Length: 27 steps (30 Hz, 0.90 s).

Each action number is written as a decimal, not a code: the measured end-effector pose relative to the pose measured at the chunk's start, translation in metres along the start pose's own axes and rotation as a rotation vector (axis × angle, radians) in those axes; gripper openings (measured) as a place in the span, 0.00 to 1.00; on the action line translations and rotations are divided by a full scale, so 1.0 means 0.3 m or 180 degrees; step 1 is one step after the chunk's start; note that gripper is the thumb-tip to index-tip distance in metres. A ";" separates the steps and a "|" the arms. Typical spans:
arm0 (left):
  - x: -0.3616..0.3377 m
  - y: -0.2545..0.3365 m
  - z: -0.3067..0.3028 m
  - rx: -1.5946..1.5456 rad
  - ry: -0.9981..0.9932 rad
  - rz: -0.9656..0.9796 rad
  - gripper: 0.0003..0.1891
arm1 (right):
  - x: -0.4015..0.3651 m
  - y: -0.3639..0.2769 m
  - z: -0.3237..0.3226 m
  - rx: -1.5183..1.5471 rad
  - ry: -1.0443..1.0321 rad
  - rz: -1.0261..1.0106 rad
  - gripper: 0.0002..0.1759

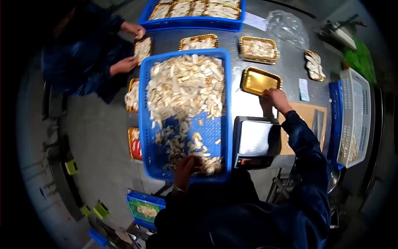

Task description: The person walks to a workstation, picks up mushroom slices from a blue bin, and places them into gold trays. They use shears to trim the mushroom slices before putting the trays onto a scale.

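Observation:
Pale sliced pieces (186,83) fill much of a large blue basket (144,124). Low in that basket, my left hand (188,169) is among the slices near its front edge; its fingers are bent, and what they hold, if anything, is too small to tell. An empty gold tray (259,81) lies right of the basket, and my right hand (275,98) pinches its lower right rim. Just below the tray sits a scale (259,137) with a bare metal plate and a red display.
A co-worker's hands (125,65) hold a filled tray (143,50) at left. A blue crate (190,25) with filled trays stands at the back. On the right are a board (304,112) with a knife (318,122), a filled tray (314,66) and a white basket (365,120).

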<state>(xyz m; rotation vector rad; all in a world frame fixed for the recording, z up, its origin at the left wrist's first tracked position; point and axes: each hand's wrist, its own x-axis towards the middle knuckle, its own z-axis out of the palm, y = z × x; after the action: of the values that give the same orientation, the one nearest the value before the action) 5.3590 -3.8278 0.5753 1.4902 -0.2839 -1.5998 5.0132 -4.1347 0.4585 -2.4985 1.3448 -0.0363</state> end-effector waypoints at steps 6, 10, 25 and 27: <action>-0.005 -0.019 -0.083 -0.0119 0.0235 -0.0064 0.10 | -0.013 0.016 -0.006 0.0270 0.0300 -0.0003 0.09; -0.002 -0.021 -0.158 -0.0119 -0.0061 0.0061 0.10 | -0.006 -0.013 -0.025 0.0202 0.0368 0.0287 0.08; -0.135 0.061 -0.490 -0.0391 0.0673 0.0026 0.10 | 0.005 0.044 0.093 0.2090 -0.0244 0.1320 0.07; -0.127 0.063 -0.472 -0.0403 0.0638 -0.0004 0.10 | 0.009 0.021 0.079 0.1771 -0.0055 0.1253 0.09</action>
<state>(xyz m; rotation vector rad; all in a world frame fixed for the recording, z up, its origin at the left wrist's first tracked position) 5.4877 -3.7550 0.5793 1.5377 -0.0671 -1.4287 5.0134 -4.1341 0.4337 -1.7531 1.5394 -0.2627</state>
